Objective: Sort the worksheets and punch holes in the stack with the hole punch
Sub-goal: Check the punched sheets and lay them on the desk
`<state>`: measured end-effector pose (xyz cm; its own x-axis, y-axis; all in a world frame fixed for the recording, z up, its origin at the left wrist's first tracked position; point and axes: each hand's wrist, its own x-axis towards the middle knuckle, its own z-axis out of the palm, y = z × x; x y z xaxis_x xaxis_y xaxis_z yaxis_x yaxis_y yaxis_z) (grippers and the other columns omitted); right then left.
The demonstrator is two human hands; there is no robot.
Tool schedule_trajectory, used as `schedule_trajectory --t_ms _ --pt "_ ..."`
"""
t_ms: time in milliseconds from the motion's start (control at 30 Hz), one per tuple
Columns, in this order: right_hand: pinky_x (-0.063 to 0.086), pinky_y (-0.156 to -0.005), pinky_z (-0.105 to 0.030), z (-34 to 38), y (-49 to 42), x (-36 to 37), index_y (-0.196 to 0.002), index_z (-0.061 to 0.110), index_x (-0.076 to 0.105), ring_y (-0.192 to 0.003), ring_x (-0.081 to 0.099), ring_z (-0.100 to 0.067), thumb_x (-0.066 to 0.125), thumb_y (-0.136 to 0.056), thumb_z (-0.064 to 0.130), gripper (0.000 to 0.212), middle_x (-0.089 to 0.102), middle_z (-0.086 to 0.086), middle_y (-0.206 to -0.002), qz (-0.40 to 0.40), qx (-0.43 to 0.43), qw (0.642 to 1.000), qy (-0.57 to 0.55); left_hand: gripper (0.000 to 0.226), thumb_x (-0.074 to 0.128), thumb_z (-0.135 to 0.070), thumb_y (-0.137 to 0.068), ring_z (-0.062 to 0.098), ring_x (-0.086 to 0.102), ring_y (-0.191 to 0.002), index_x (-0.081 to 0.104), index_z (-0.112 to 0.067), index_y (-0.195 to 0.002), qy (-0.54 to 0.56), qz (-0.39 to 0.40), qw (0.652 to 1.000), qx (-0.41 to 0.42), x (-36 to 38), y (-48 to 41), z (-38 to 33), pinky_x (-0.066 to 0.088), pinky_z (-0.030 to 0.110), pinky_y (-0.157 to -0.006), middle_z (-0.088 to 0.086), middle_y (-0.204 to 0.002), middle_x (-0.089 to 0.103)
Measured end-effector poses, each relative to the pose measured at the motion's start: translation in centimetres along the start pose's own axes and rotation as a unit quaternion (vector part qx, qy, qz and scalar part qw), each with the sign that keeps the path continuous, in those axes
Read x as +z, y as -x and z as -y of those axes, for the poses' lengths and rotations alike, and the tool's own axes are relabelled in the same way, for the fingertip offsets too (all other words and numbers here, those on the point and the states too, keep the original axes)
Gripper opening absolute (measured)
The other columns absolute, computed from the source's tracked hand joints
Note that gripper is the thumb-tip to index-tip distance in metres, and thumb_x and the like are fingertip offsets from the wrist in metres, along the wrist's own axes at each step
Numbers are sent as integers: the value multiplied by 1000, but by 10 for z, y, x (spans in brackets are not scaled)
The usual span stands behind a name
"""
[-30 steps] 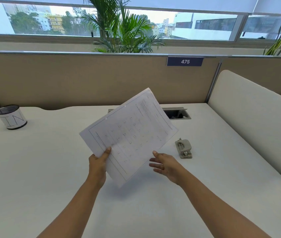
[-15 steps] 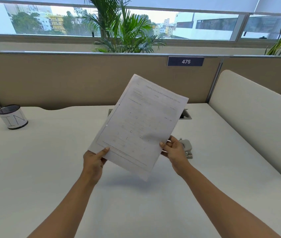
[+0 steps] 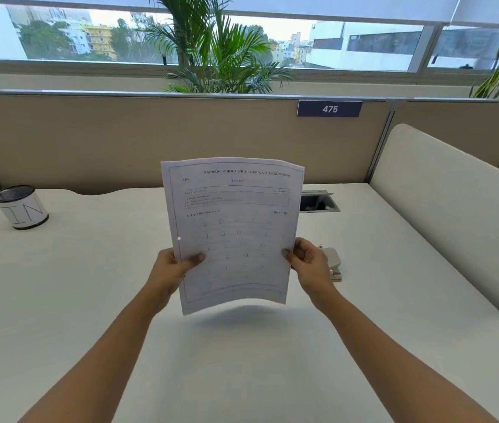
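I hold a stack of white printed worksheets (image 3: pixel 236 221) upright above the middle of the white desk (image 3: pixel 89 300), its printed face toward me. My left hand (image 3: pixel 172 270) grips the left edge, thumb on the front. My right hand (image 3: pixel 309 264) grips the right edge the same way. A punched hole shows on the left margin just above my left thumb. The grey hole punch (image 3: pixel 333 264) lies on the desk just right of my right hand, partly hidden behind it.
A white pen cup (image 3: pixel 21 207) with a black rim stands at the far left of the desk. A cable hatch (image 3: pixel 318 201) is set in the desk behind the sheets. Beige partitions bound the back, and a cream divider (image 3: pixel 455 215) bounds the right.
The worksheets have turned from a leftward tilt to upright and square to me. My right hand, free a second ago, has taken hold of the right edge.
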<state>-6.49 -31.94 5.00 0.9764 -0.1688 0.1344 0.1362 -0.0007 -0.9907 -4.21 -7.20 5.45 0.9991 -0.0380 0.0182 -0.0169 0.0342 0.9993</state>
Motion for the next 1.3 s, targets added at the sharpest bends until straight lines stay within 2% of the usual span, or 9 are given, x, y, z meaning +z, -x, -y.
schedule_trajectory --t_ms 67,200,367,467,600,767,1067,1167,1300 --pt "56 -78 -19 1 -1 0 -86 24 61 -83 65 -7 53 -90 5 21 68 9 -90 -5 0 1000 6 12 65 -6 -80 14 67 -77 67 -16 -86 -4 -11 1000 15 2 0 -1 55 20 -63 -2 -85 70" --pt "56 -78 -20 0 1 -2 -87 23 60 -85 65 -8 54 -90 6 18 68 8 -92 -7 1 1000 10 13 65 -7 -80 18 66 -80 65 -16 -89 -13 -10 999 28 3 0 -5 54 27 -67 0 -89 69" --pt "55 -69 -13 -3 6 -3 -94 17 59 -77 68 3 59 -86 5 15 68 5 -95 20 19 1000 -4 24 77 -19 -69 10 70 -78 67 -21 -91 18 23 999 21 2 6 0 58 22 -65 -13 -82 74" --pt "53 -65 -12 -3 7 -2 -91 21 60 -75 67 5 58 -87 6 16 68 9 -93 13 17 1000 -8 11 67 -11 -79 16 68 -80 68 -18 -87 15 3 1000 20 5 5 1 57 29 -69 -7 -81 73" --pt "54 -66 -12 3 5 -1 -88 24 61 -73 67 5 59 -87 5 19 69 10 -90 -4 -3 1000 -14 11 61 -6 -83 21 64 -82 66 -13 -89 5 -3 999 42 8 4 -6 54 30 -70 1 -89 69" --pt "53 -67 -12 5 6 -3 -91 22 62 -77 68 2 64 -82 6 18 70 9 -91 5 -1 999 -32 14 66 -8 -78 5 68 -73 68 -19 -87 -2 7 999 53 6 4 -8 56 19 -62 -13 -78 73" --pt "53 -65 -12 10 5 -3 -90 25 63 -78 67 -3 61 -86 7 18 69 9 -90 -7 -9 1000 -23 14 63 -7 -81 7 68 -72 68 -19 -86 -7 -1 998 62 8 3 -13 56 30 -71 -14 -76 73" --pt "54 -64 -12 10 5 -3 -89 25 63 -75 67 1 63 -84 9 17 69 8 -90 -7 -7 1000 -28 16 65 -7 -78 7 68 -73 68 -21 -85 -1 1 998 69 9 3 -14 57 24 -65 -15 -77 73" --pt "53 -65 -12 5 8 -4 -102 16 64 -76 68 2 65 -82 8 21 69 8 -92 5 5 999 -43 15 66 -7 -78 9 68 -76 68 -20 -86 4 6 998 57 10 6 -12 56 18 -62 -10 -81 73"
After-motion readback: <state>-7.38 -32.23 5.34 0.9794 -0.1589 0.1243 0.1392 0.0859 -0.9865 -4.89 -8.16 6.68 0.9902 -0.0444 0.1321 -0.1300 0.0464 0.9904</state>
